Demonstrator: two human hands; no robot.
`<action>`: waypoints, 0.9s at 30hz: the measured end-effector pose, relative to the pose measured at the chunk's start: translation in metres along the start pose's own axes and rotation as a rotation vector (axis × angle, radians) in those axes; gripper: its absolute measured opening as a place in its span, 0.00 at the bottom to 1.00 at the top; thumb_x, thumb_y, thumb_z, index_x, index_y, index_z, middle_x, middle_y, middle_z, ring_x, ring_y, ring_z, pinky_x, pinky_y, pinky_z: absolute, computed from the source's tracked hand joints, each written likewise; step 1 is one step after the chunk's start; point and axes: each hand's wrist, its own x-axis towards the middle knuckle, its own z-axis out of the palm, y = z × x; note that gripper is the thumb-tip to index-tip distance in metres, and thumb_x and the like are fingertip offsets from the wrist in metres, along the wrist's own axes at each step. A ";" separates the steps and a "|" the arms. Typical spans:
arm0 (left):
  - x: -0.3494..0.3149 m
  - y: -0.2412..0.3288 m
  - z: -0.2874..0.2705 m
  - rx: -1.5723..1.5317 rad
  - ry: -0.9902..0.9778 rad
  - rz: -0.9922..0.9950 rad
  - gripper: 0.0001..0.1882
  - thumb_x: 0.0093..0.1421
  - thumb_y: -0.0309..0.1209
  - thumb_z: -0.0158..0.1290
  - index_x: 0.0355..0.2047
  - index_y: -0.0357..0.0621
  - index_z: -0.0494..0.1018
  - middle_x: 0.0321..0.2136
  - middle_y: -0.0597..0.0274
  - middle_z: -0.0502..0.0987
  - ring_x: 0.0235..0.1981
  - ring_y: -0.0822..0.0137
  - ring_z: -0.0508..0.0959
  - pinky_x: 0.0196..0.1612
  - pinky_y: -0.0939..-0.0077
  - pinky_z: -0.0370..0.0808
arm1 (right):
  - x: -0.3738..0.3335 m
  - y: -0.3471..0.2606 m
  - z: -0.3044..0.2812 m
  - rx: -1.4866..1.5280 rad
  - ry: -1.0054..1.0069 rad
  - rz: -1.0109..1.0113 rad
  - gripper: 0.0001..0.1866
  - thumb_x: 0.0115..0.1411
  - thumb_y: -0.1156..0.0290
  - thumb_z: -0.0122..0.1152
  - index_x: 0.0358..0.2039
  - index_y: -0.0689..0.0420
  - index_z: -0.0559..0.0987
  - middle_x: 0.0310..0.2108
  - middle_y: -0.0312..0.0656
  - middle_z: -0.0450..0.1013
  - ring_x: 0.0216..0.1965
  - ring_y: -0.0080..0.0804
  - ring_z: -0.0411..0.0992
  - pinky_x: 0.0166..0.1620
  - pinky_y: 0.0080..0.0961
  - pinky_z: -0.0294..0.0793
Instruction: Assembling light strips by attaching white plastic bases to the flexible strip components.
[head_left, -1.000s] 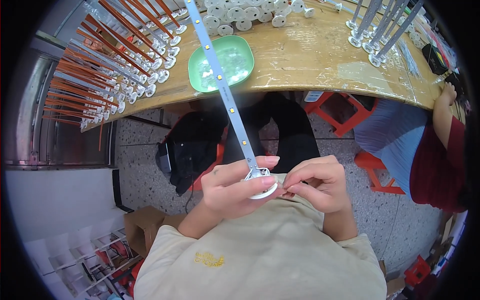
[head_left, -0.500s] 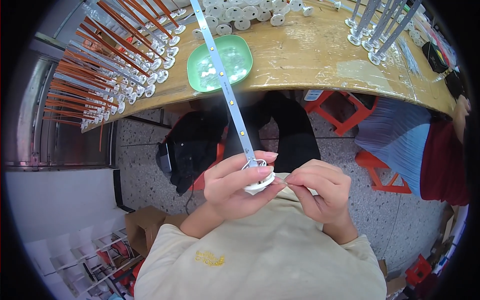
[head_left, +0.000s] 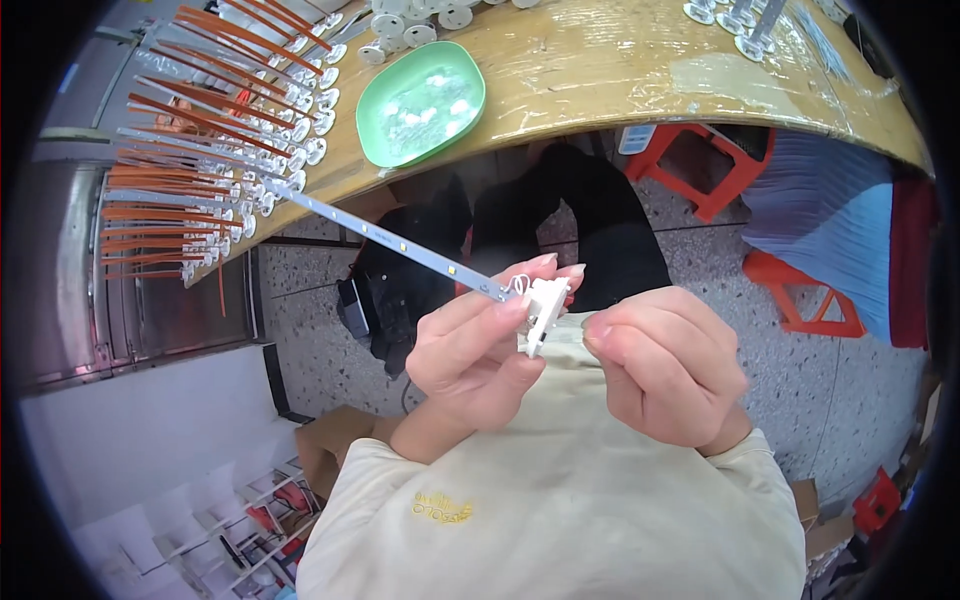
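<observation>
My left hand (head_left: pixel 470 355) grips the round white plastic base (head_left: pixel 545 312) of an LED light strip. The base is turned nearly edge-on, and thin white wire loops stand at its joint with the strip. From there the narrow strip (head_left: pixel 390 240), dotted with small yellow LEDs, slants away to the far left. Just right of the base, and apart from it, my right hand (head_left: pixel 670 365) is closed in a pinch of thumb and forefinger. Whatever those fingertips hold, if anything, is too small to make out.
A green bowl (head_left: pixel 372 125) of small clear pieces stands on the wooden table (head_left: pixel 570 70). Many strips on white bases (head_left: pixel 315 150) crowd the table's left end. Beneath the table edge is a red stool (head_left: pixel 655 165). A person in a pleated blue garment (head_left: pixel 825 230) sits at right.
The strip's far end has swung left, and its base has tipped edge-on. My right hand has drawn away to the right from the base. The whole view has shifted slightly.
</observation>
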 end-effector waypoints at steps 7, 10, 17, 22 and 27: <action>-0.001 -0.005 0.009 -0.130 0.073 0.014 0.23 0.57 0.27 0.64 0.53 0.45 0.73 0.53 0.31 0.71 0.52 0.41 0.76 0.55 0.44 0.77 | -0.001 0.005 0.007 -0.022 -0.012 -0.030 0.12 0.46 0.87 0.67 0.33 0.68 0.77 0.28 0.46 0.76 0.26 0.40 0.77 0.26 0.28 0.78; -0.004 -0.006 0.008 -0.120 0.104 -0.035 0.23 0.53 0.25 0.67 0.50 0.44 0.76 0.51 0.33 0.74 0.52 0.41 0.77 0.54 0.45 0.77 | -0.005 0.012 0.014 -0.085 0.074 -0.145 0.19 0.34 0.77 0.64 0.30 0.72 0.78 0.27 0.48 0.74 0.25 0.37 0.75 0.26 0.24 0.76; 0.002 -0.009 0.011 -0.084 0.151 0.000 0.21 0.46 0.19 0.70 0.42 0.34 0.80 0.40 0.31 0.79 0.47 0.42 0.81 0.53 0.47 0.77 | -0.002 0.008 0.012 -0.165 0.052 -0.180 0.17 0.34 0.77 0.64 0.29 0.72 0.77 0.26 0.46 0.73 0.24 0.35 0.74 0.25 0.22 0.75; 0.002 -0.013 0.007 -0.211 0.205 -0.069 0.19 0.53 0.23 0.66 0.46 0.33 0.78 0.36 0.34 0.80 0.43 0.42 0.82 0.49 0.51 0.79 | 0.003 0.011 0.009 0.132 -0.066 0.048 0.11 0.42 0.80 0.68 0.29 0.68 0.80 0.26 0.45 0.75 0.24 0.36 0.74 0.27 0.25 0.75; -0.001 -0.012 -0.014 -0.204 -0.006 -0.091 0.19 0.60 0.31 0.63 0.50 0.36 0.77 0.45 0.35 0.77 0.50 0.34 0.77 0.53 0.37 0.76 | 0.006 0.020 0.012 0.342 0.031 0.170 0.10 0.40 0.80 0.74 0.26 0.62 0.83 0.24 0.42 0.77 0.25 0.35 0.77 0.28 0.24 0.77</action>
